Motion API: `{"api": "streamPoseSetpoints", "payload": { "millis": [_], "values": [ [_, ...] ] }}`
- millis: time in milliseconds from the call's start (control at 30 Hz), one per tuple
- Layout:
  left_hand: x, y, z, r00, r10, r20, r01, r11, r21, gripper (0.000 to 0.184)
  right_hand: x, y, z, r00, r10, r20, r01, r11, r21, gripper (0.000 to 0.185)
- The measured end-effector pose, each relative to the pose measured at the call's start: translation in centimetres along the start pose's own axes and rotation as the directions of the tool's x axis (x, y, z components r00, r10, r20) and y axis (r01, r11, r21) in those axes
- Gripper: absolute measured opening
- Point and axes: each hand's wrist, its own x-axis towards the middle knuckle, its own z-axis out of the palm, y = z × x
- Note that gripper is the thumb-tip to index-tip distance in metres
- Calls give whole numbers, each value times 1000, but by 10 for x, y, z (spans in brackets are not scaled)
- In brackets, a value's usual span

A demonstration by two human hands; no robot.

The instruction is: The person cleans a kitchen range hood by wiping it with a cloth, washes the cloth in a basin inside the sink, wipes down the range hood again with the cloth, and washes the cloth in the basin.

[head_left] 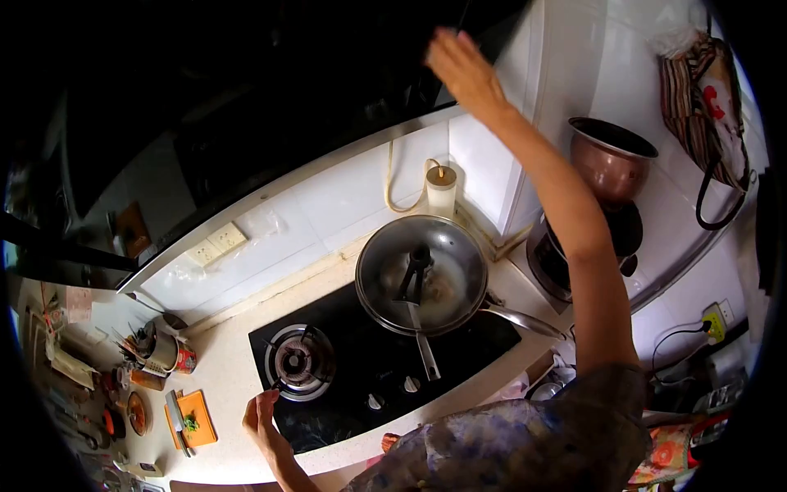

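Note:
My right hand [467, 72] is raised to the black range hood [311, 90], near its lower right end. Its fingers are stretched out and slightly blurred; I cannot tell whether they touch the hood. My left hand [264, 422] hangs by the front left corner of the black gas stove [361, 385], loosely bent and holding nothing I can see. On the right burner sits a wok [467, 271] with a little cloudy liquid. A spatula [416, 316] with a dark head leans in it, its handle over the near rim. The left burner [299, 361] is bare, with no flame showing.
Left on the counter, a knife [175, 414] and chopped greens [191, 422] lie on an orange cutting board [201, 410]. Behind it stands a utensil holder [160, 353]. A brown pot [611, 164] stands at right; the wok's handle [525, 320] points right. A corded white container [441, 193] stands behind the wok.

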Motion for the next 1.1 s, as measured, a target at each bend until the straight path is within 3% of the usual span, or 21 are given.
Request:
{"api": "streamPoseSetpoints", "payload": {
  "millis": [67, 133, 167, 200, 233, 300, 367, 433, 500, 633, 733, 900, 1100],
  "values": [
    [-2, 0, -2, 1000, 5, 6, -5, 1000, -2, 37, -20, -29, 4, 997, -27, 76, 23, 998, 57, 29],
    [-5, 1, -9, 1000, 13, 12, -13, 1000, 2, 38, -20, -44, -1, 981, 119, 154, -153, 959, 240, 28],
    [-7, 2, -13, 1000, 14, -1, -14, 1000, 7, 38, -21, -48, -4, 982, 121, 147, -156, 956, 250, 28],
    [-10, 2, -18, 1000, 2, -29, -1, 1000, 20, 38, -17, -48, -13, 907, 371, 199, -417, 855, 309, 26],
    [-14, 2, -24, 998, -13, -57, 15, 999, 31, 38, -17, -49, -17, 767, 583, 269, -641, 683, 350, 24],
    [-19, -1, -34, 993, -38, -111, 42, 998, 38, 39, -25, -50, -1, 603, 797, -37, -769, 593, 237, 26],
    [-25, 0, -44, 986, -52, -155, 59, 998, 36, 39, -26, -52, 20, 228, 974, -14, -913, 219, 346, 29],
    [-26, -9, -56, 984, -47, -172, 49, 999, 8, 38, -16, -57, 30, 68, 995, 67, -905, 33, 424, 24],
    [-26, -13, -61, 977, -51, -209, 55, 998, 15, 40, -2, -74, 24, 92, 990, 106, -886, 33, 462, 22],
    [-23, -6, -55, 986, -19, -168, 13, 999, -34, 33, -4, -89, 4, 446, 889, 100, -777, 330, 536, 24],
    [-19, -6, -47, 987, -54, -150, 49, 998, -41, 30, 5, -106, -24, 673, 737, 61, -597, 493, 633, 24],
    [-17, 0, -38, 991, -72, -111, 67, 997, -46, 31, 13, -138, -37, 766, 626, 150, -560, 533, 635, 28],
    [-17, -14, -59, 989, -46, -138, 34, 996, -85, 33, 44, -152, -56, 872, 489, -6, -401, 722, 564, 34]
  ]
}}
